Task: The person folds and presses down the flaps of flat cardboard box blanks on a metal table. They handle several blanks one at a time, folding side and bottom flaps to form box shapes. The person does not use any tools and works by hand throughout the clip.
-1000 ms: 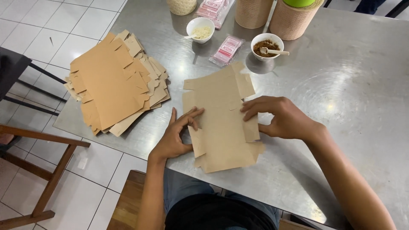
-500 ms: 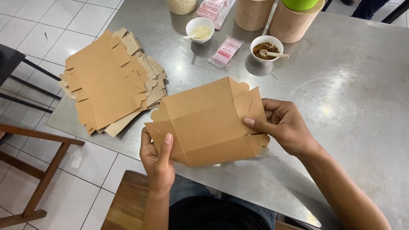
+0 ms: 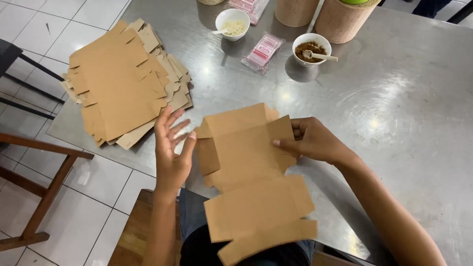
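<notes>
Unfolded since half a second ago, the cardboard blank (image 3: 251,172) hangs from the grasping right hand (image 3: 315,143); left hand (image 3: 172,143) released, beside it.

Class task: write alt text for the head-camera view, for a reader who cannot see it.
A person's right hand holds a flat brown cardboard box blank over a steel table, while the open left hand is beside its left edge. A stack of similar blanks lies to the left; two small white bowls with spoons sit farther back.

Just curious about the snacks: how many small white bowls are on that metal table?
2: one white bowl with pale filling at the top centre, one white bowl with brown filling to its right, a spoon in each.
</notes>
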